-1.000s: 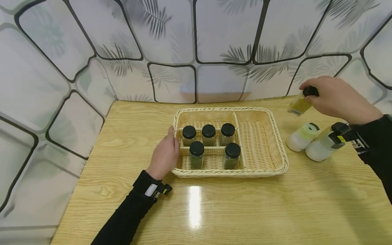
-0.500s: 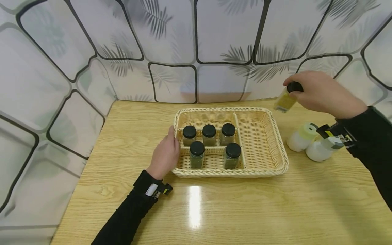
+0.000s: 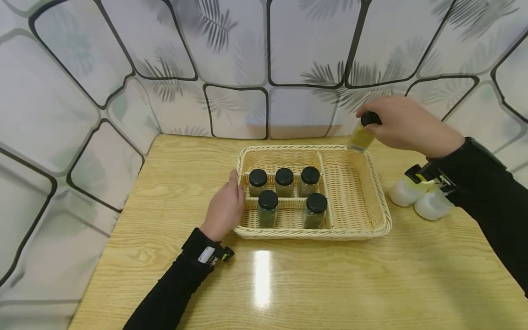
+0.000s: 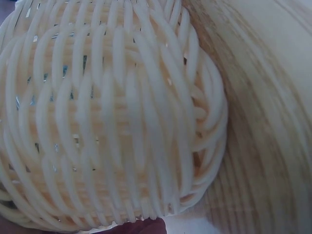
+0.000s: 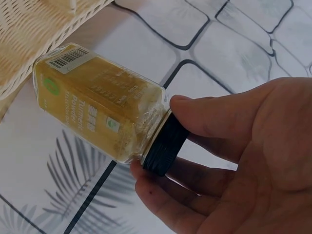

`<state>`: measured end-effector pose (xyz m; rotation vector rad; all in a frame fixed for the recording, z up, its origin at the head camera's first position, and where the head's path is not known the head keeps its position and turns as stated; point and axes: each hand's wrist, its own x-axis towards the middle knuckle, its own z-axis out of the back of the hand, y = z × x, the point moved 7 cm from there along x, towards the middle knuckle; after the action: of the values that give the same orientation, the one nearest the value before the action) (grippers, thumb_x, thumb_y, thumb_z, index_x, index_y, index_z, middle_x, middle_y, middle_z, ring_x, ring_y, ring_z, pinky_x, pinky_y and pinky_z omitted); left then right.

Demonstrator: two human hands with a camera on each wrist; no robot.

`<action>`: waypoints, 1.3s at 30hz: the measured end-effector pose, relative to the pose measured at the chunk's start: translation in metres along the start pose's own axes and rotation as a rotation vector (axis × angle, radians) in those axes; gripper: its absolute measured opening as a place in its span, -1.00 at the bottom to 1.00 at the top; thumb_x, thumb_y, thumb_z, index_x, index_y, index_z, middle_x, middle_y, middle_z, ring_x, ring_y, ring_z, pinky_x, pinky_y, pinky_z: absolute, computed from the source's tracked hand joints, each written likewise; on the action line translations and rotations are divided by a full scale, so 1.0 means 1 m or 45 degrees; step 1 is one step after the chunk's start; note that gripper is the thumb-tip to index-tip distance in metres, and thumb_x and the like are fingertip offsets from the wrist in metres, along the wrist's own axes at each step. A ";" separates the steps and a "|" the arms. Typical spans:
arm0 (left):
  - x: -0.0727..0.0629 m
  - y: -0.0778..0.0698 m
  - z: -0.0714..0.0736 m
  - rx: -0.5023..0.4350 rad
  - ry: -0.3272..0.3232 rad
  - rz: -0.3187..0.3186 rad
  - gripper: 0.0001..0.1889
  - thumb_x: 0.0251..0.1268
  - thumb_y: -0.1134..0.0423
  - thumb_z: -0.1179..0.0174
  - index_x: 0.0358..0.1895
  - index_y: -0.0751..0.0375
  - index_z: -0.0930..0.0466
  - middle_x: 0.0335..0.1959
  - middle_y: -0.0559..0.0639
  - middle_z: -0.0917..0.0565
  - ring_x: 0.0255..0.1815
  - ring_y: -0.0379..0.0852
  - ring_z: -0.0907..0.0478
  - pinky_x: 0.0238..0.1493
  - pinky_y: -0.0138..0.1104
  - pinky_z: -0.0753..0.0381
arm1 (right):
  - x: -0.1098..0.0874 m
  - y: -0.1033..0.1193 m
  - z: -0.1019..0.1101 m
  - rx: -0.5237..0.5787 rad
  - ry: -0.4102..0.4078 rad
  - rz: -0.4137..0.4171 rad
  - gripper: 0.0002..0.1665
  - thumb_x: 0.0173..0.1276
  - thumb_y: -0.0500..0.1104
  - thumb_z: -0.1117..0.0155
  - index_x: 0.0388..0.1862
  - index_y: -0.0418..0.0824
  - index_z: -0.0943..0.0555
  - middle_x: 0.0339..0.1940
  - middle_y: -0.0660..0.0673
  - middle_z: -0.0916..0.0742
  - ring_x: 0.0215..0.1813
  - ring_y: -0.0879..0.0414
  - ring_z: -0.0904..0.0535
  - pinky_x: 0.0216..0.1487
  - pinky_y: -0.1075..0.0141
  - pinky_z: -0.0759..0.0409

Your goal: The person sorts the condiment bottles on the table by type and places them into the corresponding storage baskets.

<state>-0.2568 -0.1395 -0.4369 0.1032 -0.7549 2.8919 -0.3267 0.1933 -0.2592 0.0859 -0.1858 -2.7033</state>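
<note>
I have the right hand point(image 3: 406, 123) pinching the black cap point(image 5: 165, 144) of a yellow turmeric jar point(image 5: 97, 100) between thumb and fingers point(image 5: 163, 204). The jar leans by the far right corner of the wicker basket point(image 3: 313, 234) (whether they touch, I can't tell). The left hand point(image 3: 224, 208) grips the basket's left rim, its fingers partly hidden. I see five black-capped jars point(image 3: 283, 178) in the left compartments, and two white bottles point(image 3: 431, 205) on the counter point(image 3: 165, 197) to the right.
</note>
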 end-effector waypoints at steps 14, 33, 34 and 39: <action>0.001 0.000 0.003 -0.044 -0.037 -0.013 -0.49 0.64 0.23 0.23 0.49 0.42 -0.11 -0.51 0.04 -0.50 -0.59 -0.07 -0.48 -0.58 -0.23 -0.43 | 0.021 0.046 -0.005 0.062 0.007 0.167 -0.59 0.51 -0.28 -0.11 0.30 -0.27 -0.55 0.15 -0.35 -0.65 0.09 -0.24 -0.57 0.04 -0.08 -0.48; 0.000 0.004 0.003 -0.076 -0.050 0.042 -0.70 0.62 0.20 0.21 0.00 0.38 -0.43 -0.51 0.09 -0.50 -0.56 -0.02 -0.50 -0.56 -0.20 -0.45 | 0.052 0.093 -0.023 0.094 0.077 0.269 -0.59 0.49 -0.31 -0.09 0.27 -0.31 -0.55 0.17 -0.34 -0.63 0.16 -0.21 -0.55 0.13 -0.04 -0.50; 0.000 0.004 0.003 -0.079 -0.050 0.044 -0.70 0.62 0.20 0.21 -0.01 0.37 -0.43 -0.52 0.08 -0.49 -0.56 -0.02 -0.49 -0.56 -0.21 -0.44 | 0.054 0.095 -0.025 0.092 0.082 0.273 -0.59 0.49 -0.31 -0.10 0.27 -0.32 -0.55 0.17 -0.34 -0.63 0.16 -0.21 -0.55 0.13 -0.04 -0.50; 0.001 0.004 0.002 -0.099 -0.049 0.041 -0.71 0.62 0.20 0.21 -0.03 0.36 -0.42 -0.53 0.07 -0.47 -0.58 -0.03 -0.48 -0.58 -0.23 -0.42 | 0.064 0.104 -0.032 0.064 0.095 0.296 -0.60 0.48 -0.31 -0.12 0.26 -0.30 -0.57 0.17 -0.33 -0.65 0.21 -0.22 -0.53 0.21 -0.05 -0.49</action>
<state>-0.2583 -0.1439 -0.4368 0.1397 -0.8826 2.8938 -0.3387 0.0689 -0.2775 0.1686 -0.2267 -2.4597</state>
